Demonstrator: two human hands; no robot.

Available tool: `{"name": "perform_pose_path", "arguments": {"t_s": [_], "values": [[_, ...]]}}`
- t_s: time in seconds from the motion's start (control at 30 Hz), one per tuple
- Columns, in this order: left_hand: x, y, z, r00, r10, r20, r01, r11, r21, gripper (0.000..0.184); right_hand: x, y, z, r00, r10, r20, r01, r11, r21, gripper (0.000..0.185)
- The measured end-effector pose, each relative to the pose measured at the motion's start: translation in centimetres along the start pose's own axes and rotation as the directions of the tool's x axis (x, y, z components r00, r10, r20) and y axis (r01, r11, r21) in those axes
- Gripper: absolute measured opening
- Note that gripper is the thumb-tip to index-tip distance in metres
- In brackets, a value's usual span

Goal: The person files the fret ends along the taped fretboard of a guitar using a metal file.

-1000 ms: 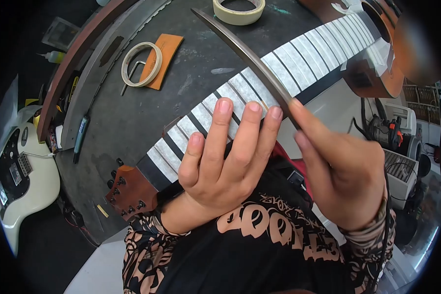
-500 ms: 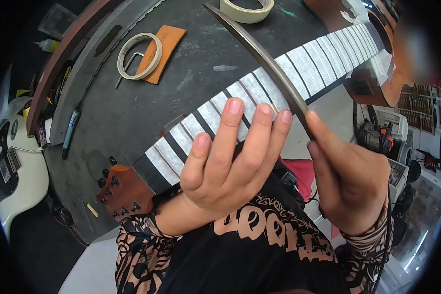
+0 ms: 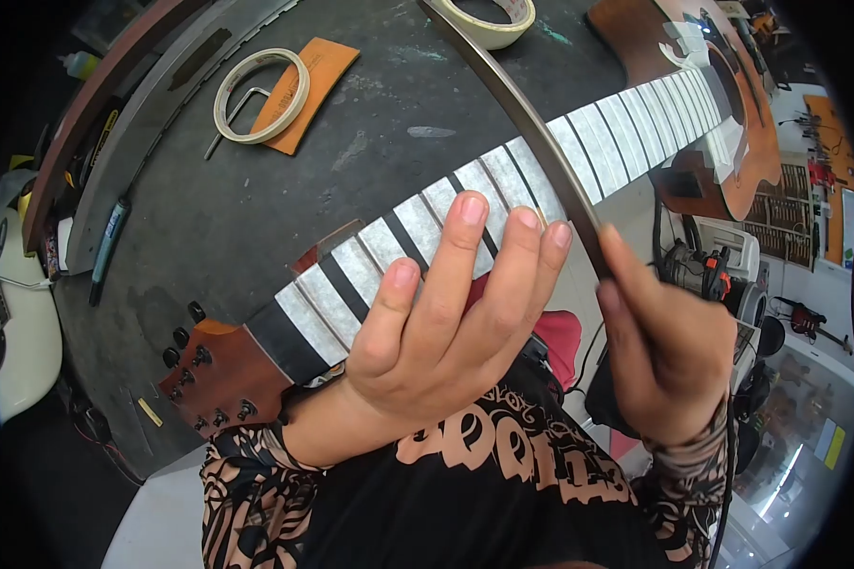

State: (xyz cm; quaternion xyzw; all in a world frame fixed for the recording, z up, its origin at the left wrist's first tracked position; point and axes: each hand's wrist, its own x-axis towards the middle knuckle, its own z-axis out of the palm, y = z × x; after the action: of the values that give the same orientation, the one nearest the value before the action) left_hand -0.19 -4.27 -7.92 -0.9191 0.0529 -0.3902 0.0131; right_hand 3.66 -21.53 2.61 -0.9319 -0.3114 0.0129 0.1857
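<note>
An acoustic guitar's neck (image 3: 394, 251) runs diagonally across the view, its fretboard covered with silvery strips between dark bands. My left hand (image 3: 446, 318) lies on the fretboard, fingers stretched and spread over it, with the thumb hidden. In my right hand (image 3: 669, 341) is a long, narrow metal file (image 3: 541, 142), pinched near its lower end. The file lies across the neck just beyond my left fingertips, and its far end reaches past the neck over the dark bench. At lower left is the brown headstock (image 3: 223, 375) with black tuners.
A tape roll (image 3: 228, 90) rests partly on an orange block (image 3: 323, 71), near a hex key (image 3: 220, 137). Another tape roll (image 3: 495, 28) lies by the file's far end. A blue marker (image 3: 111, 237) is at left, and a white electric guitar (image 3: 28, 351) stands at far left.
My right hand and the file have shifted slightly up and away across the neck. My left hand keeps its place on the fretboard. The whole view has moved a little.
</note>
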Motion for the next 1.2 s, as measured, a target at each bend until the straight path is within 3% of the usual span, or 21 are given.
{"name": "perform_pose_path", "arguments": {"t_s": [0.1, 0.27, 0.37, 0.47, 0.6, 0.73, 0.87, 0.93, 1.07, 1.2], "values": [[0.0, 0.0, 0.1, 1.0, -0.006, -0.012, 0.005, 1.0, -0.014, 0.029, -4.3, 0.2, -1.3, 0.996, -0.004, 0.089, 0.011, 0.997, -0.08, 0.054], [0.0, -0.3, 0.3, 0.998, 0.046, -0.031, -0.046, 0.999, 0.003, 0.03, -9.9, 0.1, -1.6, 1.0, 0.011, -0.003, -0.011, 0.999, -0.047, 0.047], [0.1, 0.0, 0.1, 1.0, 0.009, -0.008, -0.009, 1.0, -0.01, 0.031, -3.2, -0.7, -1.2, 0.994, 0.044, 0.098, -0.033, 0.993, -0.112, 0.048], [0.1, 0.0, 0.3, 1.0, 0.007, -0.021, -0.007, 1.0, 0.013, 0.033, 1.8, -0.2, 0.8, 0.998, -0.006, -0.058, 0.012, 0.994, 0.105, 0.038], [0.0, -0.1, 0.5, 0.999, 0.02, -0.042, -0.019, 0.999, 0.028, 0.035, -0.2, -0.4, -0.8, 0.984, 0.145, -0.101, -0.109, 0.949, 0.294, 0.035], [-0.1, -0.2, 0.5, 0.997, 0.043, -0.057, -0.042, 0.999, 0.017, 0.038, -6.2, 1.0, -1.6, 0.984, 0.142, -0.112, -0.122, 0.979, 0.166, 0.038], [0.1, -0.4, 0.2, 0.997, 0.073, -0.032, -0.073, 0.997, 0.004, 0.041, -10.3, 2.1, -0.6, 0.978, 0.163, -0.13, -0.133, 0.969, 0.209, 0.036], [0.2, -0.5, -0.2, 0.997, 0.079, -0.009, -0.079, 0.997, -0.017, 0.043, -11.2, 2.6, -0.1, 0.983, 0.09, -0.161, -0.051, 0.971, 0.234, 0.035], [0.6, -0.4, -0.8, 0.996, 0.085, 0.0, -0.085, 0.995, -0.047, 0.048, -12.1, 2.6, 0.0, 0.98, 0.171, -0.102, -0.131, 0.939, 0.318, 0.038], [1.8, -0.9, -2.8, 0.98, 0.114, 0.161, -0.101, 0.991, -0.084, 0.054, -12.0, 2.9, -0.1, 0.987, 0.124, -0.101, -0.086, 0.943, 0.322, 0.039]]}}
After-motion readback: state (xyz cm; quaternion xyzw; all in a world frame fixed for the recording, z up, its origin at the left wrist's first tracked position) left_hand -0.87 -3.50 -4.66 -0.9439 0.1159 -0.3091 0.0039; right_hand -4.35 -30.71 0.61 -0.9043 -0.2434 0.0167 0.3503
